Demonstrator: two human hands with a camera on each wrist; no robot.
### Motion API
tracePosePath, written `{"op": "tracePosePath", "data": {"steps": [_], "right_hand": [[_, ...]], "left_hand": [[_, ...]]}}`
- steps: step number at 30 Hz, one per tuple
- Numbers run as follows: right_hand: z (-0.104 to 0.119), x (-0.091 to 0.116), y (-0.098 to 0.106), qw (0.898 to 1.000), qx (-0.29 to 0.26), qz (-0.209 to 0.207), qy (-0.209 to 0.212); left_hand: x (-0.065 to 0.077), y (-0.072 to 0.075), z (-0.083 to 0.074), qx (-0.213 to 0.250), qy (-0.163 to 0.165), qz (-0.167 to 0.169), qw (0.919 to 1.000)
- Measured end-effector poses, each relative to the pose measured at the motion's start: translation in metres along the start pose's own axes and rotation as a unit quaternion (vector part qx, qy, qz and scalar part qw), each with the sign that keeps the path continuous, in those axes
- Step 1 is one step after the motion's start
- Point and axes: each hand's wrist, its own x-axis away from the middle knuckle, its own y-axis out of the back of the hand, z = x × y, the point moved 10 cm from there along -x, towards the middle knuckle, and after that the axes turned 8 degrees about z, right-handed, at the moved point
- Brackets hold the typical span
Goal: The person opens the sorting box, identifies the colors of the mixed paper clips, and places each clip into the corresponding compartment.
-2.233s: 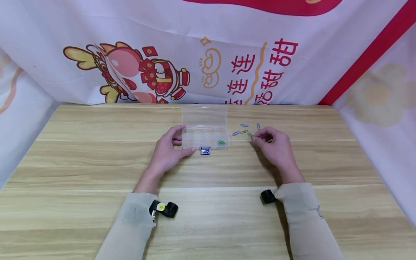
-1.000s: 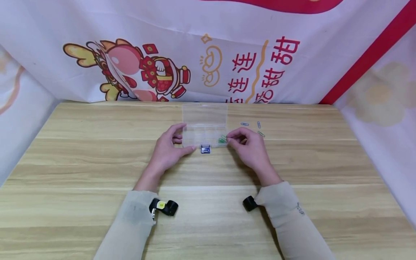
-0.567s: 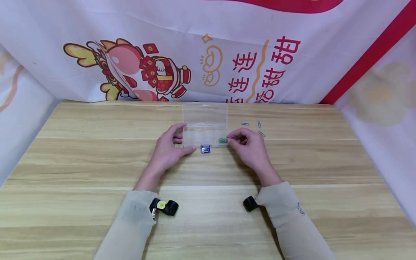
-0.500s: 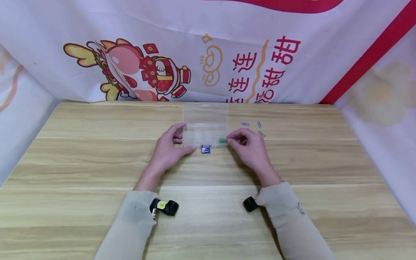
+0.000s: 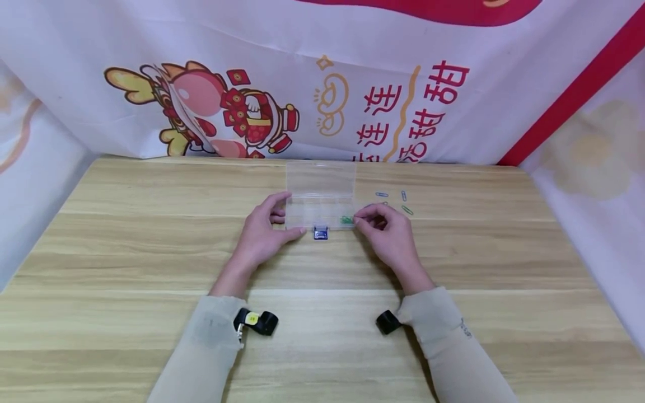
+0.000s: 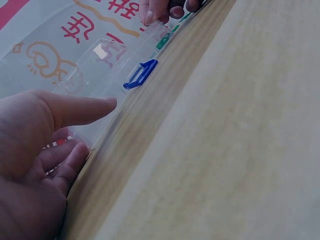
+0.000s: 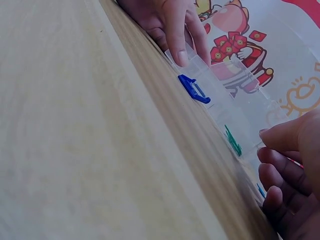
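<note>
A clear plastic compartment box lies on the table, its lid raised at the back and a blue latch on its front edge. My left hand grips the box's left end, thumb along the front and fingers at the side. Green paper clips lie in the front right compartment. At the right end my right hand pinches the box's edge between thumb and forefinger, with the other fingers curled below. In the right wrist view the thumb overlaps the clear end wall.
Right of the box lie a blue paper clip, another blue paper clip and a green paper clip. More clips are partly hidden behind the right hand. A printed cloth hangs at the table's back edge.
My right hand has come left from the loose clips to the box's right end. The green clip it held now lies with the others in the compartment. The left hand stays on the box.
</note>
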Motion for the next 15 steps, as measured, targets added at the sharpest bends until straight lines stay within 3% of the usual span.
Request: {"op": "tracePosePath", "data": {"steps": [15], "right_hand": [[-0.0028,0.0004,-0.0012,1.000,-0.005,-0.005,-0.005]], "left_hand": [[0.0002,0.0008,0.0011,0.003,-0.002,-0.002,1.0000]]}}
